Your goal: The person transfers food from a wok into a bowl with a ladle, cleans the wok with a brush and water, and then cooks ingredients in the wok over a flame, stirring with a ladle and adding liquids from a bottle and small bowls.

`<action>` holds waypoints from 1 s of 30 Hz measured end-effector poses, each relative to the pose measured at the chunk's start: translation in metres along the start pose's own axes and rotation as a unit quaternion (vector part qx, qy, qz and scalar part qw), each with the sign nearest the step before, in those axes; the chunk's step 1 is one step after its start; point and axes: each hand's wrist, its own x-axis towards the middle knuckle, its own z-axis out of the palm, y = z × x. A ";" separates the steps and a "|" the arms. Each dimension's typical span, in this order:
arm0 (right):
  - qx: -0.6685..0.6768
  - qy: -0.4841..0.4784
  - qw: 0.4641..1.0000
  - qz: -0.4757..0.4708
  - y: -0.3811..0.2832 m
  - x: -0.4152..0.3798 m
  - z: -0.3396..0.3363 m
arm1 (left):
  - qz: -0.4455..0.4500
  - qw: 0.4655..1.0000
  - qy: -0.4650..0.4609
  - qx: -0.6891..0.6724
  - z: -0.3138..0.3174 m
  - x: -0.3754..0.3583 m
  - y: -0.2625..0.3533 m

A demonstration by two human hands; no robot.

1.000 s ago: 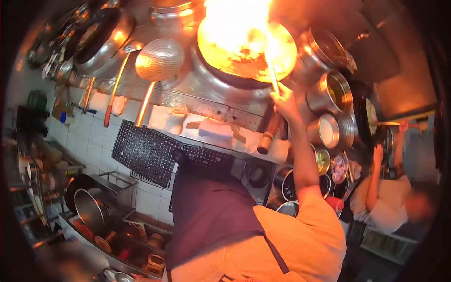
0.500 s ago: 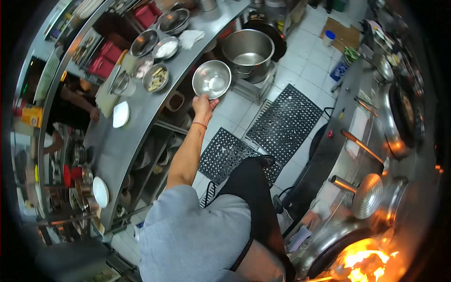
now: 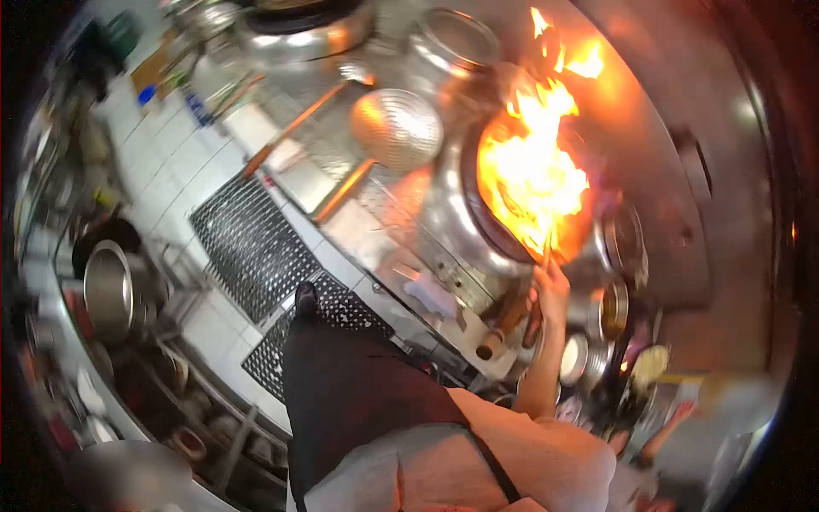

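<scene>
My right hand [image 3: 550, 288] is closed around a thin handle [image 3: 547, 248] at the near edge of a large round wok [image 3: 471, 209]. Tall flames [image 3: 537, 171] fill the wok and rise over its far side, hiding the far end of the handle. Just below this hand lie brown, wooden-looking handles [image 3: 509, 322] on the stove edge. A perforated skimmer [image 3: 397, 128] rests to the left of the wok. My left hand does not show.
A long-handled metal tool [image 3: 299, 128] lies on the stove beyond the skimmer. A crumpled cloth [image 3: 431, 294] sits on the stove's front ledge. Black mats [image 3: 252, 243] cover the floor, and a large steel pot [image 3: 111, 290] stands far left. Another person's arm [image 3: 670, 427] shows lower right.
My view has swung from the counter to the stove. The hand with the metal bowl has left the view; my right hand on the handle has come into it. Flames are much taller.
</scene>
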 end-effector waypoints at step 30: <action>-0.307 0.220 0.916 -0.133 0.094 0.004 -0.011 | 0.149 0.945 -0.198 -0.215 0.138 -0.004 0.124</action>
